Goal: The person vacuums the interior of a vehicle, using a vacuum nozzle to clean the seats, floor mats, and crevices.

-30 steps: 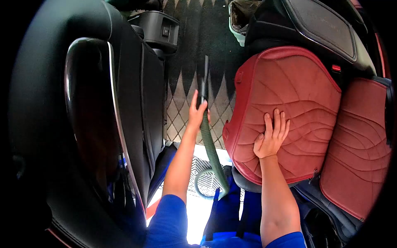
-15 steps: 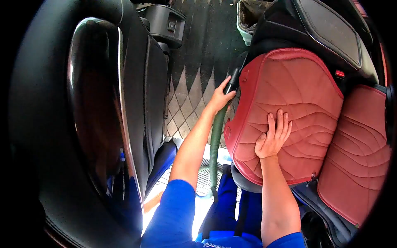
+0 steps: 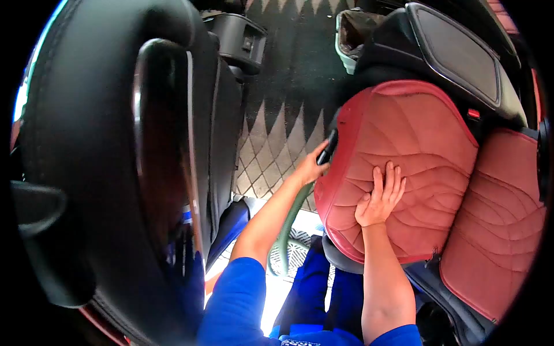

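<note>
My left hand (image 3: pixel 313 167) is wrapped round the black nozzle (image 3: pixel 327 147) of a green ribbed hose (image 3: pixel 293 213), beside the left edge of a red quilted seat cushion (image 3: pixel 415 132). The nozzle's far end reaches down by the cushion's side, where its tip is hard to make out. From my left hand the hose curves down toward the bright door opening. Flat on the cushion's lower middle rests my right hand (image 3: pixel 382 196), its fingers stretched out and holding nothing.
A black front seat (image 3: pixel 104 115) fills the left side. Patterned floor carpet (image 3: pixel 271 155) lies between the seats. A lined bin (image 3: pixel 346 59) stands at the top, near a grey-black console (image 3: pixel 456 52). Another red cushion (image 3: pixel 490 213) is at the right.
My left hand and the nozzle have moved down, nearer my body, and the hose bends more to the left. My right hand stays on the cushion. The view has shifted slightly.
</note>
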Available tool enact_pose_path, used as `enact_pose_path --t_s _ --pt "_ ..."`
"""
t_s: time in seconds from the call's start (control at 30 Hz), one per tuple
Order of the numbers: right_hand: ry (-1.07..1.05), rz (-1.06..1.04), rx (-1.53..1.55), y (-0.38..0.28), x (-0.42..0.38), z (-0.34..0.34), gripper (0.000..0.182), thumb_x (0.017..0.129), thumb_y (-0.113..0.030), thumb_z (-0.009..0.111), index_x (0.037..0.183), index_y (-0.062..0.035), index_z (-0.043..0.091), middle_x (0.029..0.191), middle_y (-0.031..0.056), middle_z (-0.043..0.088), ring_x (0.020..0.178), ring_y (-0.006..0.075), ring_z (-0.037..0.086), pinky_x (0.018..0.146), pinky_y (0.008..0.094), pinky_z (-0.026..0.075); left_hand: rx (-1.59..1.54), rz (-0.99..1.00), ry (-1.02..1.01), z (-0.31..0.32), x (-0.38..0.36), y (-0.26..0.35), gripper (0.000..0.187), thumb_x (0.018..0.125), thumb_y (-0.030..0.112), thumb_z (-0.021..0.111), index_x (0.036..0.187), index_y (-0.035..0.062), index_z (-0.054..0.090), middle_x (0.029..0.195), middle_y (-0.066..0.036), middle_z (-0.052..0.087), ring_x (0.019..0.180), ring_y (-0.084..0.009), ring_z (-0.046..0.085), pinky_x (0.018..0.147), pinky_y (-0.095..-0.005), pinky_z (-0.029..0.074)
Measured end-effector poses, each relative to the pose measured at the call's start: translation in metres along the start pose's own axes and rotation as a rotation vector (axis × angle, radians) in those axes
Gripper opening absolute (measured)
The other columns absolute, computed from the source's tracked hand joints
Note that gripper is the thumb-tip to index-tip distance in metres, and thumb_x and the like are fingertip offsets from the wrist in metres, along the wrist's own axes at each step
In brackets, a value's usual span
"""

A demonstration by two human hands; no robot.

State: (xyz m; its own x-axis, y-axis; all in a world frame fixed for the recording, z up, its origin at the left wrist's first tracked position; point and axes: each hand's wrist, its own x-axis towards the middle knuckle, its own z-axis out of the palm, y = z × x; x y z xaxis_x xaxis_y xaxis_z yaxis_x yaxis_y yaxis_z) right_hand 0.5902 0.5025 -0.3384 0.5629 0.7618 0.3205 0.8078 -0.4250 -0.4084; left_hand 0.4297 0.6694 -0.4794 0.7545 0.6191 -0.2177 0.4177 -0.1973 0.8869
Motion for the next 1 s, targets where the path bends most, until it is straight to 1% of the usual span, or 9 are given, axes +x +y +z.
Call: enact_pose_path --t_s 0.07,0.13,0.23,0.53,0.77,0.8,0.83,0.9,1.0 --pt "-0.011 0.008 -0.008 0.001 0.0 0.0 0.052 0.093 -0.031 0.032 0.14 -0.0132 0.049 0.15 0.016 0.04 0.14 0.0391 0.033 0.115 0.0586 0.017 0.059 0.209 0.087 -0.01 -0.023 0.001 0.08 0.08 0.017 0.066 0.151 0.0315 0.034 0.103 -0.02 0.071 0.083 -0.0302 0.071 0.078 -0.0422 0.054" --pt "-0.005 -0.003 -0.009 0.002 0.001 0.002 0.053 0.093 -0.03 0.032 0.141 -0.0133 0.048 0.151 0.016 0.04 0.14 0.0394 0.033 0.115 0.0586 0.017 0.196 -0.255 -0.167 -0.028 -0.042 0.019 0.08 0.078 0.02 0.067 0.149 0.0368 0.035 0.107 -0.021 0.069 0.09 -0.0376 0.068 0.082 -0.0459 0.052" --pt "0.0 -0.001 -0.01 0.002 -0.001 0.0 0.054 0.093 -0.03 0.032 0.142 -0.0132 0.046 0.151 0.016 0.04 0.14 0.0399 0.032 0.115 0.0587 0.017 0.399 -0.426 -0.31 -0.034 -0.024 0.037 0.081 0.079 0.022 0.071 0.149 0.0397 0.035 0.123 -0.021 0.062 0.111 -0.039 0.061 0.096 -0.0438 0.049" --pt "0.024 -0.025 -0.028 -0.001 0.003 -0.001 0.054 0.092 -0.027 0.033 0.142 -0.0113 0.046 0.151 0.0161 0.04 0.14 0.0386 0.033 0.116 0.0567 0.017 0.284 -0.375 -0.082 0.006 -0.082 0.022 0.077 0.08 0.026 0.068 0.148 0.0363 0.034 0.084 -0.026 0.067 0.081 -0.0447 0.065 0.076 -0.0516 0.052" --pt "0.036 -0.022 -0.029 -0.002 0.004 0.0 0.055 0.091 -0.026 0.034 0.142 -0.0114 0.046 0.152 0.0152 0.039 0.141 0.0375 0.033 0.116 0.0567 0.017 0.162 -0.611 -0.367 -0.047 -0.232 0.038 0.07 0.077 0.03 0.071 0.143 0.0342 0.048 0.088 -0.017 0.071 0.081 -0.0329 0.069 0.076 -0.0385 0.053" --pt "0.035 -0.025 -0.024 -0.002 0.004 0.0 0.055 0.09 -0.025 0.034 0.142 -0.0115 0.046 0.152 0.015 0.038 0.141 0.0374 0.032 0.116 0.0567 0.017 0.225 -0.521 -0.301 -0.061 -0.226 0.032 0.067 0.078 0.027 0.072 0.142 0.0298 0.051 0.097 -0.015 0.072 0.087 -0.028 0.069 0.079 -0.0353 0.053" --pt "0.033 -0.027 -0.022 -0.001 0.002 -0.001 0.055 0.09 -0.025 0.034 0.142 -0.0116 0.046 0.152 0.0148 0.038 0.141 0.0374 0.032 0.116 0.0566 0.017 -0.031 -1.009 -0.304 -0.088 -0.179 0.09 0.068 0.082 0.02 0.071 0.145 0.0243 0.047 0.113 -0.016 0.07 0.098 -0.0238 0.067 0.087 -0.0339 0.051" --pt "0.033 -0.021 -0.016 -0.002 0.004 -0.003 0.054 0.09 -0.025 0.035 0.141 -0.0117 0.046 0.152 0.0147 0.038 0.141 0.0373 0.032 0.116 0.0566 0.017 0.093 -0.131 0.21 -0.097 -0.141 0.006 0.074 0.086 0.013 0.068 0.152 0.0184 0.034 0.094 -0.013 0.072 0.072 -0.0197 0.068 0.069 -0.0344 0.055" --pt "0.039 -0.018 -0.006 0.0 0.005 -0.003 0.053 0.089 -0.025 0.036 0.14 -0.0115 0.047 0.152 0.0148 0.038 0.142 0.0372 0.031 0.116 0.0566 0.017 -0.043 -0.662 0.295 -0.112 -0.036 0.045 0.085 0.083 0.016 0.071 0.154 0.0195 0.025 0.101 -0.019 0.07 0.066 -0.0275 0.068 0.054 -0.0373 0.056"
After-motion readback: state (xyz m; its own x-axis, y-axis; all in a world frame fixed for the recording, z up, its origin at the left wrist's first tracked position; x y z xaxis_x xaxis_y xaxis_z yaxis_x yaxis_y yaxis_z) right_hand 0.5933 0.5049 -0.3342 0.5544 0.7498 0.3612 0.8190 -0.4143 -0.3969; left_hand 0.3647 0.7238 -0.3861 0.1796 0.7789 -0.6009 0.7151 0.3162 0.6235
